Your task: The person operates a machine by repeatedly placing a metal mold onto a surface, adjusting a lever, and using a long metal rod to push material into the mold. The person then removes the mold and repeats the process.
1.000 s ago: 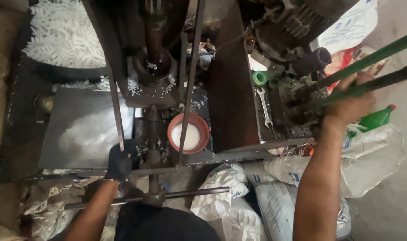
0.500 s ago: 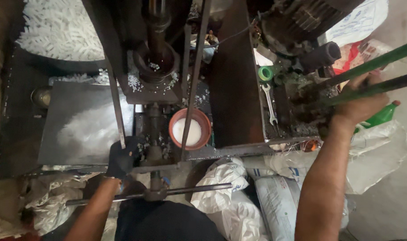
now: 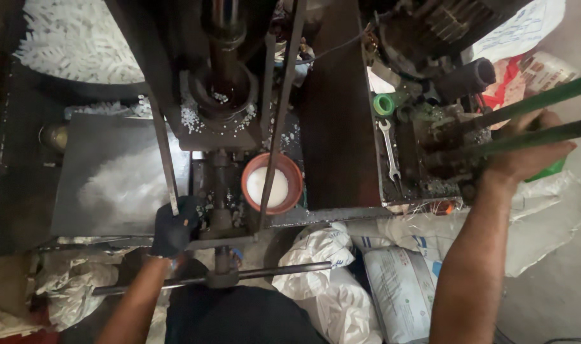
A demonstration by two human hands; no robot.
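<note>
My left hand, in a dark glove, is closed around the lower end of a slanted metal rod at the front of a dark press machine. My right hand grips two long green bars that run off to the right. Between the hands sits an orange bowl holding white powder, crossed by a thin rod. White granules lie around the machine's round die.
A grey sloped tray dusted with white powder lies on the left. A spanner and a green cap rest on the machine's right side. White sacks are piled below. A horizontal handle bar crosses near my body.
The view has shifted slightly. My left hand stays on the slanted rod and my right hand stays on the green bars, which sit a little lower in view.
</note>
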